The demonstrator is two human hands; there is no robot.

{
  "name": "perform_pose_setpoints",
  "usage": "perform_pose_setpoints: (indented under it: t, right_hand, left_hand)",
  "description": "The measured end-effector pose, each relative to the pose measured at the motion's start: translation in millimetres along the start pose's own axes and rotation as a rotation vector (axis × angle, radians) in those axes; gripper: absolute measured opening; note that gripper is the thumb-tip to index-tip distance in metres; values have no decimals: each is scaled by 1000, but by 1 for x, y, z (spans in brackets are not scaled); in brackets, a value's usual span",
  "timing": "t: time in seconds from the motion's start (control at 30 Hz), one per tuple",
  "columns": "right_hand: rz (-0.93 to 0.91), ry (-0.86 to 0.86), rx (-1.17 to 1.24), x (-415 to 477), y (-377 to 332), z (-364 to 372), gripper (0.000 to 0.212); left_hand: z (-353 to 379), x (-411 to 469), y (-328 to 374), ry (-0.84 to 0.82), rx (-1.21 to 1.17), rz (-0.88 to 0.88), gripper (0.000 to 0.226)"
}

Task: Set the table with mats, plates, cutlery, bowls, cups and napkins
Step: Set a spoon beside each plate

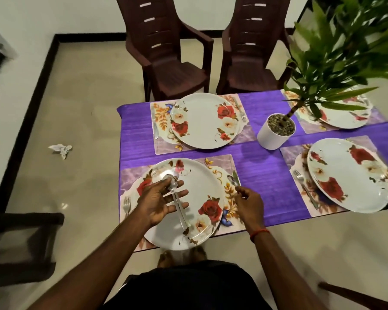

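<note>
Head view. The worktop carried four floral mats, each with a rose-printed plate.

At the near-left corner, the near-left plate sat on its mat and overhung the near edge. A fork lay on the mat's left side.

My left hand hung palm-up over that plate. A spoon lay across the straight fingers, bowl toward the far edge, and the thumb held its neck, so that grip was clamped on the spoon.

My right hand was just right of the plate. Its fingertips pinched the handle end of a cutlery piece on the mat; blur kept me from telling knife from spoon.

The far-left plate had a knife to its left and a second fork to its right. The near-right plate had a third fork to its left. The far-right plate was partly hidden by leaves.

A white plant pot stood near the middle. Two brown chairs faced the far edge.
</note>
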State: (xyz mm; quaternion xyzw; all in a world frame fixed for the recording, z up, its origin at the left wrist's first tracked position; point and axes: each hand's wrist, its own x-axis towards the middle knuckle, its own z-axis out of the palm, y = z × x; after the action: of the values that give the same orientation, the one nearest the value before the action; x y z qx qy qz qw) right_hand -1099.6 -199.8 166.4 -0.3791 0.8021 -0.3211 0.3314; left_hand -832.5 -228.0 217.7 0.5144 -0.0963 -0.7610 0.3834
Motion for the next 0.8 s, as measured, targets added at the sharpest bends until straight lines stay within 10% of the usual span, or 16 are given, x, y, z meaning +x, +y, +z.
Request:
perform_pose_setpoints:
  t: [0.8]
  right_hand:
    - [-424,13,-957,25,17,31,19]
  left_hand:
    - [25,23,-5,57,102,-73,38]
